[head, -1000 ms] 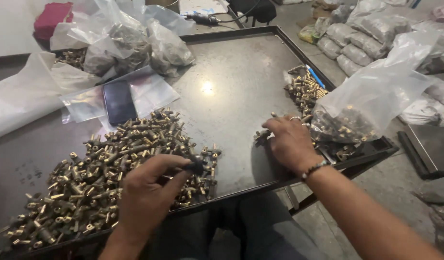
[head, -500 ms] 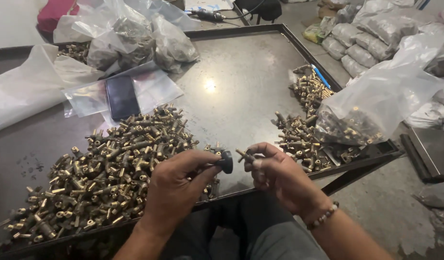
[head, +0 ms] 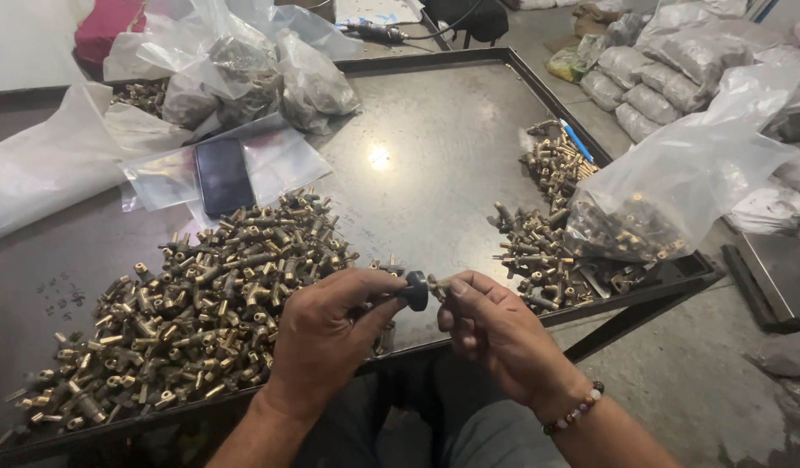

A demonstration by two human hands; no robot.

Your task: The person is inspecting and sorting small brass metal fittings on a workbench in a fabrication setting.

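Observation:
My left hand (head: 326,334) grips a small black-knobbed tool (head: 415,290) near the front edge of the metal tray table (head: 435,165). My right hand (head: 495,334), with a bead bracelet at the wrist, pinches a small brass fitting (head: 436,287) whose tip meets the black knob. Both hands are close together above the table's front rim. A big heap of brass fittings (head: 192,303) lies just left of my left hand. A smaller heap of fittings (head: 534,251) lies to the right of my right hand.
A clear plastic bag partly filled with fittings (head: 669,199) rests on the table's right corner. A dark phone (head: 224,176) lies on plastic sleeves, with more bags of parts (head: 244,78) behind it. Packed bags (head: 643,69) lie on the floor at right.
My right hand left the right heap and came to the centre with a fitting. My left hand rose from the big heap with the black-knobbed tool, and the two now meet.

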